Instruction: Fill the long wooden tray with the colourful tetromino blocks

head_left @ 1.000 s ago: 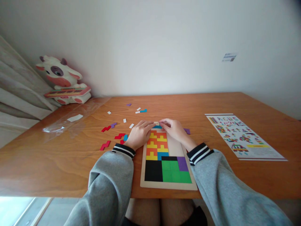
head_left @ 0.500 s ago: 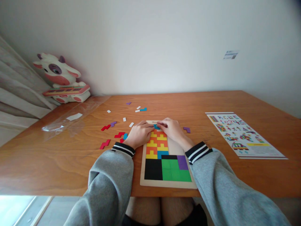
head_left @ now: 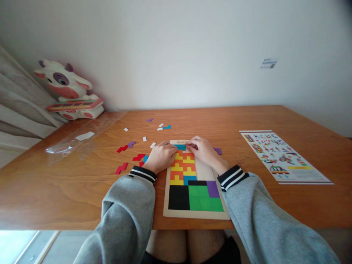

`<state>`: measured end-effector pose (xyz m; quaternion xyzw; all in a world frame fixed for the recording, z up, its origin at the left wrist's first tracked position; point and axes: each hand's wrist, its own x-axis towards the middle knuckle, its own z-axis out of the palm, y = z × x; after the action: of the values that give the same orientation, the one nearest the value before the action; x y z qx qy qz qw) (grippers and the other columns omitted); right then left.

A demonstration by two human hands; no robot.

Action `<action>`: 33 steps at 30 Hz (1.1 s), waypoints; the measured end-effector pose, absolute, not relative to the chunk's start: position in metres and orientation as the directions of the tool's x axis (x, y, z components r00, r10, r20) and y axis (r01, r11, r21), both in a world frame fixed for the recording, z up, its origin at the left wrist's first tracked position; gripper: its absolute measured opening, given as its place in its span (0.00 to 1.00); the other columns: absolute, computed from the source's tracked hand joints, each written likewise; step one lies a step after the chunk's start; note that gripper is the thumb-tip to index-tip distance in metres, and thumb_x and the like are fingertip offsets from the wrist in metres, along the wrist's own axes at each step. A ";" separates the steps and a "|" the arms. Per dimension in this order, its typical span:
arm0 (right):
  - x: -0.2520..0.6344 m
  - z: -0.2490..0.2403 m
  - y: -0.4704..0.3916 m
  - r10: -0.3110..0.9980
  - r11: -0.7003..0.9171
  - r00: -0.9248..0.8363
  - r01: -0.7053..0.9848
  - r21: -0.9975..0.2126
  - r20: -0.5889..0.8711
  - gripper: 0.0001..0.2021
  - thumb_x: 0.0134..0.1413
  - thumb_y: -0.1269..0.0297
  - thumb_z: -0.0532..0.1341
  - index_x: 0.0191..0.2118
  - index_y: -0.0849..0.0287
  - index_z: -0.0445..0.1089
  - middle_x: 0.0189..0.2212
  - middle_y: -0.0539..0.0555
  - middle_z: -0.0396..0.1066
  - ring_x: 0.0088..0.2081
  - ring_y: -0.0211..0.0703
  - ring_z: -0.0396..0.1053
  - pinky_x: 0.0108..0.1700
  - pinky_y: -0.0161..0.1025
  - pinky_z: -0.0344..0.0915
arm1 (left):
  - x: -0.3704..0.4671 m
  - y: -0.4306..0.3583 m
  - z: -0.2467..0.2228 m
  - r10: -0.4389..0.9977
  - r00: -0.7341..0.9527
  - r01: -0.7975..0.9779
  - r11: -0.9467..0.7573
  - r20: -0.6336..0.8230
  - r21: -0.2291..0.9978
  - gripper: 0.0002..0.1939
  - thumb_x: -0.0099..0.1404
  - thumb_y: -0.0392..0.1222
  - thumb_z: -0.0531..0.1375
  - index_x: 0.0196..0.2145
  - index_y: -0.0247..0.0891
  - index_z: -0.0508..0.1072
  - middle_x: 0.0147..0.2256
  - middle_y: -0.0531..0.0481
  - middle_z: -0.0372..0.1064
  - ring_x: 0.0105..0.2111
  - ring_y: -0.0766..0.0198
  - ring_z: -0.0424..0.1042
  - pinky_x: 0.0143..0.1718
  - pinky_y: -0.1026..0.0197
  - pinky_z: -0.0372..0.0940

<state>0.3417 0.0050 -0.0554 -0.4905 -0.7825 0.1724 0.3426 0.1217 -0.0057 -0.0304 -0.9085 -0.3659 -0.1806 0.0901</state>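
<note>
A blue puzzle piece (head_left: 180,147) lies at the top end of the wooden puzzle board (head_left: 205,169). My left hand (head_left: 162,157) reaches over the board's left edge, its fingers together and their tips at the piece's left end. At the right end, the thumb and forefinger of my right hand (head_left: 202,149) are pinched close together; the exact contact is hidden. Below the blue piece sit interlocked orange and yellow pieces (head_left: 183,165). Further down are a black block (head_left: 178,197), a green block (head_left: 202,196) and a purple piece (head_left: 212,189).
Left of the board lie loose red pieces (head_left: 121,168), purple ones (head_left: 131,144) and small white pieces (head_left: 144,139). A blue piece (head_left: 167,127) is farther back. A plastic bag (head_left: 68,143), a cow toy keyboard (head_left: 73,91) and a printed sheet (head_left: 286,157) rest on the table.
My hands have parted slightly, so more of the blue piece shows at the board's top. The piece appears to sit a little further left. The view has shifted slightly.
</note>
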 end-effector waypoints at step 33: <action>0.390 -0.058 0.010 0.893 0.359 -0.213 0.867 -0.345 0.396 0.16 0.61 0.54 0.60 0.47 0.58 0.77 0.41 0.60 0.71 0.45 0.52 0.70 0.49 0.47 0.66 | 0.118 -0.004 -0.039 0.615 0.649 0.671 -0.740 0.448 0.043 0.17 0.62 0.30 0.55 0.46 0.38 0.76 0.44 0.46 0.77 0.44 0.58 0.74 0.47 0.56 0.70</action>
<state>0.3899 0.0105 -0.0583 -0.5655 -0.7782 0.0243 0.2719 0.1180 -0.0039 -0.0390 -0.9058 -0.3549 -0.2225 0.0634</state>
